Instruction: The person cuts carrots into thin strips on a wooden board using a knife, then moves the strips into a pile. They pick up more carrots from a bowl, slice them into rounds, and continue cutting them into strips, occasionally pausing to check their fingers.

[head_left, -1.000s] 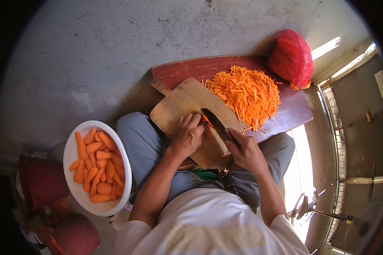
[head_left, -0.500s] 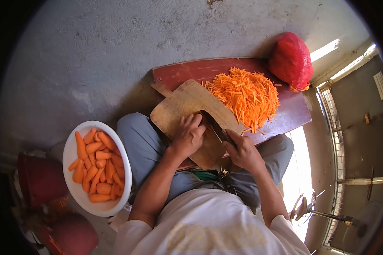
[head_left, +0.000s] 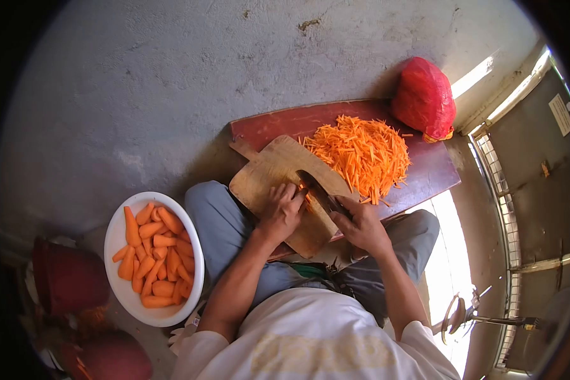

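My right hand (head_left: 362, 224) is closed around the handle of a dark-bladed knife (head_left: 319, 190). Its blade lies over a wooden cutting board (head_left: 263, 171) with a short handle at its upper left. On the board, my left hand (head_left: 282, 212) has its fingers curled and pressed down beside the blade. Bits of orange carrot (head_left: 308, 197) show between those fingertips and the knife, though most of the piece is hidden. A large heap of carrot strips (head_left: 361, 155) lies just beyond the board's right side.
The board rests on a low red bench (head_left: 259, 124) against the grey wall. At the bench's far right end sits a red mesh sack (head_left: 424, 98). A white basin (head_left: 112, 253) of peeled carrots stands at left, near dark red buckets (head_left: 69, 275). A fan (head_left: 465, 313) is at lower right.
The view has shifted, so the scene sits slightly lower. The knife blade has turned slightly beside my left fingers, and more orange carrot shows there. Both hands keep their grip.
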The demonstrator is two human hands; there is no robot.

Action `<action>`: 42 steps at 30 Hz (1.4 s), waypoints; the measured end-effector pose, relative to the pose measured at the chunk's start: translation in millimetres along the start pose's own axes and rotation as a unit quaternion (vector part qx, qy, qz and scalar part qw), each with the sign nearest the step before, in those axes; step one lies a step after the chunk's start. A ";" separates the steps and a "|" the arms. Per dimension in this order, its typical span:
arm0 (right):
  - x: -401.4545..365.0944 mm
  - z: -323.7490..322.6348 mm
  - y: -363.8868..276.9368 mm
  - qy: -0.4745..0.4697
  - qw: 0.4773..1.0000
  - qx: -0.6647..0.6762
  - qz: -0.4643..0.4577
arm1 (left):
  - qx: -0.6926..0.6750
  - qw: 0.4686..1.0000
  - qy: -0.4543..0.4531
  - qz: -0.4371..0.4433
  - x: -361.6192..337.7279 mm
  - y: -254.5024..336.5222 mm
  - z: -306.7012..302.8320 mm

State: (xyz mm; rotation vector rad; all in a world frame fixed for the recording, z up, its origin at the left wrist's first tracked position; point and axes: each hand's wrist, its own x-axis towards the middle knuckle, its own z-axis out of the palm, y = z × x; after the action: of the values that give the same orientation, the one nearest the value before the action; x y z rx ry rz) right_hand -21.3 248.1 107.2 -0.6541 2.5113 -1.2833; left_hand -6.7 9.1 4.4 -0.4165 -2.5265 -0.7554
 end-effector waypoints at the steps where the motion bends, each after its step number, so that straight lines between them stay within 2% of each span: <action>1: 0.3 0.8 2.3 -0.002 1.000 0.008 0.008 | 0.016 1.000 -0.003 0.016 0.0 -1.8 0.3; 2: 2.0 2.9 5.4 -0.005 1.000 0.017 0.017 | 0.032 0.999 -0.007 0.030 -1.5 -4.2 1.0; 5: 12.3 0.9 21.1 -0.011 1.000 0.026 -0.004 | 0.006 1.000 0.001 -0.005 -1.6 -10.4 8.8; 8: 21.5 -0.5 27.3 -0.026 0.999 0.039 -0.003 | -0.024 0.998 0.063 -0.004 2.6 -4.9 1.0; 15: 25.3 -5.0 26.8 -0.030 0.996 0.083 0.004 | 0.040 0.999 0.011 0.030 6.4 -3.9 4.6; 18: 24.5 -9.6 27.9 -0.030 0.994 0.103 0.028 | -0.016 0.997 0.065 0.024 8.6 -4.1 11.3; 21: 20.2 -8.6 32.7 -0.030 0.994 0.103 0.021 | -0.003 0.998 0.058 0.032 9.8 0.4 7.7; 23: 15.9 -5.0 43.1 -0.033 0.991 0.126 0.019 | 0.016 0.999 -0.003 0.047 6.4 3.4 7.0; 24: 15.5 -5.5 42.6 -0.041 0.986 0.154 0.055 | 0.025 0.998 -0.033 0.056 5.5 4.2 6.6; 26: 19.2 -10.6 38.8 -0.054 0.969 0.207 0.121 | 0.022 0.999 -0.004 0.050 4.2 -0.2 11.9; 29: 20.3 -10.1 41.1 -0.045 0.968 0.222 0.108 | 0.005 0.999 0.046 0.014 9.8 -1.8 12.2; 32: 20.8 4.0 72.6 -0.029 0.986 0.166 -0.019 | 0.029 0.998 0.057 -0.012 13.9 -1.2 7.6; 38: 15.5 -13.8 55.1 -0.060 0.968 0.231 0.070 | 0.041 0.999 0.025 -0.026 12.5 -5.0 7.8; 42: 15.8 -15.4 64.8 -0.019 0.976 0.208 0.053 | 0.006 0.998 0.049 -0.033 8.4 -7.0 10.7</action>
State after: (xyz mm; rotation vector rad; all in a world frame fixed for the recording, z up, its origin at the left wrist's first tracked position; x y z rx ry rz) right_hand -59.3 284.3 63.2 -0.4345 2.1126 -1.6656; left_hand -20.4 10.9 -2.3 -0.2871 -2.4606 -0.7668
